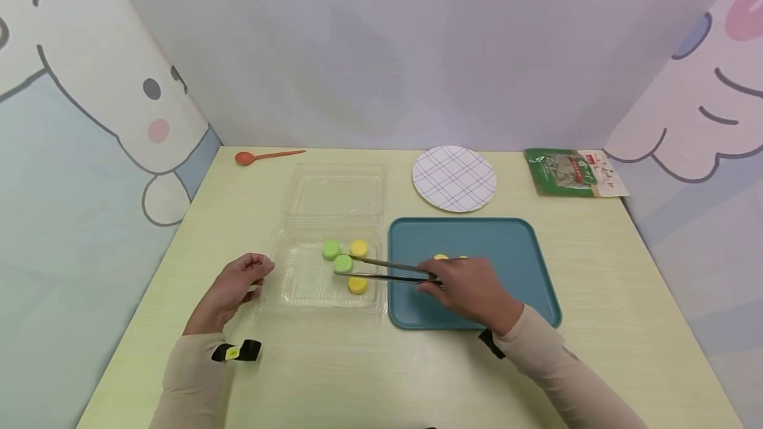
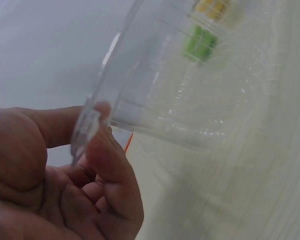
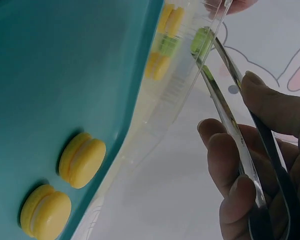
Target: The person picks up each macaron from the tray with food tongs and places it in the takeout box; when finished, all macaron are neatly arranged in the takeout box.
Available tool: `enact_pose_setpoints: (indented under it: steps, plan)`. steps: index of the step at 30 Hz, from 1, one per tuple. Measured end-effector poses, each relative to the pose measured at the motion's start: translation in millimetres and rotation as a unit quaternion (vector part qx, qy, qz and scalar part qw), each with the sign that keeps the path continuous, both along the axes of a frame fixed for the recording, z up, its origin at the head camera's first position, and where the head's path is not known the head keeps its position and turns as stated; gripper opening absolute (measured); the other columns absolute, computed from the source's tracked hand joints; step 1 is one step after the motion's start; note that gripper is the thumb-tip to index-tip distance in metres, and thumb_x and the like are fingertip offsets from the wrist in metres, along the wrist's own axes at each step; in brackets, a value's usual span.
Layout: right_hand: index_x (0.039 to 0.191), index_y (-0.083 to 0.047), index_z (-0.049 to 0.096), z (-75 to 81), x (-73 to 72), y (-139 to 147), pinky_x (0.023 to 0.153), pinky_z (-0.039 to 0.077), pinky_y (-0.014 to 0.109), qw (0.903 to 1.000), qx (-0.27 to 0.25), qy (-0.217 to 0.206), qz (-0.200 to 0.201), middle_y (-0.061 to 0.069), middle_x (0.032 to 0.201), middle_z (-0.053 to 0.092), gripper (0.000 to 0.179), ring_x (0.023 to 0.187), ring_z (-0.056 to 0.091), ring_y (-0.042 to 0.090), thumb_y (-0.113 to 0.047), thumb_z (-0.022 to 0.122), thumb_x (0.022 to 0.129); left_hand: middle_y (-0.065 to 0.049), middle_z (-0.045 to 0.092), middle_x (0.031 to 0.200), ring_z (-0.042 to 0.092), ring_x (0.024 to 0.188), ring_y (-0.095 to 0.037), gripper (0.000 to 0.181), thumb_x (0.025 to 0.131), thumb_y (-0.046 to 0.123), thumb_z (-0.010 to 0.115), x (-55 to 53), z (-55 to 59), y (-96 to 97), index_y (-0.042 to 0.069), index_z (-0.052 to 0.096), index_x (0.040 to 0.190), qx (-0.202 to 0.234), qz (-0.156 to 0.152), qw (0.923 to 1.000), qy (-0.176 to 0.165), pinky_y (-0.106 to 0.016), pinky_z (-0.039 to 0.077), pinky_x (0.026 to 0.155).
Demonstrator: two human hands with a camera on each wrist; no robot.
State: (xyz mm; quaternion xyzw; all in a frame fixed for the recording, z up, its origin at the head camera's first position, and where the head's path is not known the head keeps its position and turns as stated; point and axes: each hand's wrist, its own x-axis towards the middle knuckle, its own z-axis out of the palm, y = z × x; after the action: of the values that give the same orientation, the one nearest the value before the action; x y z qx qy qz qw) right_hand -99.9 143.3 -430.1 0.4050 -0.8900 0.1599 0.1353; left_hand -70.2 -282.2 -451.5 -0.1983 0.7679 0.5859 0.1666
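On the left, my left hand (image 1: 237, 285) pinches the rim of a clear plastic container (image 1: 301, 277), thumb and index finger on either side of the edge in the left wrist view. My right hand (image 1: 471, 290) grips metal tongs (image 1: 390, 277) that reach left into the container. Between the tong tips is a green macaron (image 3: 201, 42). Another green macaron (image 1: 330, 249) and two yellow macarons (image 1: 359, 248) sit in the container around it. Two more yellow macarons (image 3: 82, 160) stand on the blue tray (image 3: 90, 65), mostly covered by my right hand in the head view.
The container's open lid (image 1: 336, 190) lies flat behind it. Farther back are a red spoon (image 1: 245, 158) at left, a round checked plate (image 1: 454, 179), and a green-and-white food packet (image 1: 569, 173) at right. A wall borders the table's back edge.
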Motion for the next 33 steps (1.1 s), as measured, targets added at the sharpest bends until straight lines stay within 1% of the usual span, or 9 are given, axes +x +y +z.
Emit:
enact_pose_setpoints:
  steps: [7,12,19,26,33]
  plan:
    - [0.102,-0.016,0.073,3.6,-0.4,-7,0.045,0.041,0.024,0.9998,0.01,-0.011,0.015,-0.009,0.073,0.066,0.033,0.058,0.059,0.004,-0.036,0.085,0.08,-0.004,0.052,0.093,0.048,0.079,-0.016,0.025,0.105,0.026,0.057,-0.9,-0.2,-0.7,0.004,0.053,0.116,0.002,-0.003,1.0,0.003,-0.029,0.046,0.066]
    - [0.102,-0.016,0.074,7.8,-0.1,-13,0.046,0.042,0.023,0.999,0.028,-0.022,0.027,-0.009,0.073,0.066,0.031,0.058,0.059,0.003,-0.037,0.084,0.082,-0.004,0.051,0.093,0.049,0.08,-0.017,0.026,0.105,0.026,0.058,-1.6,-0.4,-0.8,0.004,0.053,0.116,0.003,-0.003,1.0,0.001,-0.029,0.046,0.066]
    - [0.102,-0.017,0.072,9.8,-0.6,-20,0.042,0.038,0.024,0.9982,0.038,-0.007,0.045,-0.01,0.073,0.065,0.03,0.054,0.055,0.005,-0.039,0.082,0.084,-0.004,0.051,0.093,0.049,0.079,-0.017,0.025,0.105,0.026,0.057,-1.2,-0.2,-1.1,0.004,0.053,0.116,0.001,-0.003,1.0,-0.002,-0.03,0.046,0.066]
    - [0.1,-0.018,0.07,10.8,-1.5,-28,0.043,0.038,0.024,0.997,0.037,-0.006,0.067,-0.011,0.07,0.066,0.027,0.053,0.056,0.006,-0.036,0.082,0.085,-0.005,0.051,0.094,0.049,0.082,-0.019,0.025,0.105,0.026,0.057,-1.4,0.6,0.0,0.004,0.053,0.117,-0.004,0.001,1.0,-0.006,-0.03,0.046,0.067]
    - [0.098,-0.017,0.071,12.0,-2.9,-35,0.042,0.035,0.023,0.9961,0.046,-0.017,0.074,-0.009,0.07,0.066,0.025,0.054,0.057,0.007,-0.036,0.081,0.085,-0.005,0.052,0.094,0.049,0.083,-0.02,0.026,0.105,0.026,0.057,0.3,0.8,1.2,0.004,0.053,0.117,-0.004,0.007,0.9999,-0.01,-0.03,0.046,0.067]
